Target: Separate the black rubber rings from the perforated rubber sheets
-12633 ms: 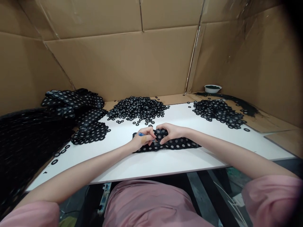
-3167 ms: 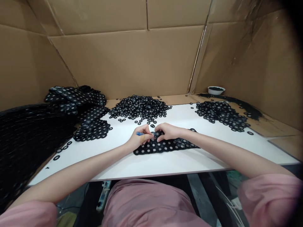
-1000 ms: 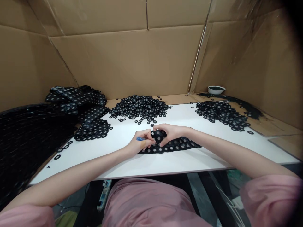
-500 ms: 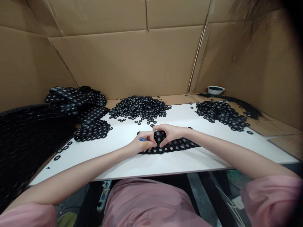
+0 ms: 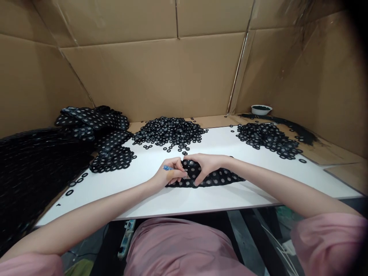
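Observation:
On the white board in front of me lies a black sheet (image 5: 220, 179) patterned with rows of round holes. My left hand (image 5: 171, 172) is closed around a slim tool with a blue and white patterned handle (image 5: 167, 168). The tool's pale tip reaches the sheet's left part, and its exact kind is not clear. Across that same part, my right hand (image 5: 208, 166) rests with thumb and fingers spread wide apart, the perforated surface showing between them. A few small black rings (image 5: 184, 153) lie just beyond my fingertips.
Behind my hands is a heap of black rings (image 5: 169, 130), with another ring heap (image 5: 268, 140) to the right. Folded perforated sheets (image 5: 112, 159) and a shiny black pile (image 5: 34, 172) are at left. A white bowl (image 5: 261, 110) sits far right. Cardboard walls (image 5: 143, 76) surround the table.
The sheet's left part was bulged up between my hands and now lies flatter. My left hand has shifted slightly left, and my right thumb and fingers have spread apart.

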A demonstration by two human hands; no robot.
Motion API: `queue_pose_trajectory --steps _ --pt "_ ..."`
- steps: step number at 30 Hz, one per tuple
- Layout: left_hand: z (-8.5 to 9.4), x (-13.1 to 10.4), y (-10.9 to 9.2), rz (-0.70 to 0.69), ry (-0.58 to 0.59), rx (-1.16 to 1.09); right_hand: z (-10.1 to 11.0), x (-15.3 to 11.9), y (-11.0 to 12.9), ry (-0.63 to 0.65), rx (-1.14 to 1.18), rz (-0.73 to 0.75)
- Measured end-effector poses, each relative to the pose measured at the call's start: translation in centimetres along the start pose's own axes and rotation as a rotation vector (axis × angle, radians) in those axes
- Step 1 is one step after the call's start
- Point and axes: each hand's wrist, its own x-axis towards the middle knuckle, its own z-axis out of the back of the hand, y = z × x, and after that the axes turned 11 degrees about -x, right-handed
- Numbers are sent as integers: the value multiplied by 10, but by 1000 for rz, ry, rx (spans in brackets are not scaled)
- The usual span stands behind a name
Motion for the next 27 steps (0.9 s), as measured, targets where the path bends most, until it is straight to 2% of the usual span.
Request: queue_pose_trajectory --steps 4,13,20,27 --pt "-3 -6 4 7 39 -2 0 1 0 18 19 9" --pt "-4 -9 5 2 30 51 0 0 0 10 20 11" --pt "-3 -11 8 -17 99 45 -2 1 0 -3 2 -19" --pt "-3 -11 9 57 158 -2 -5 3 -1 -2 -1 -32"
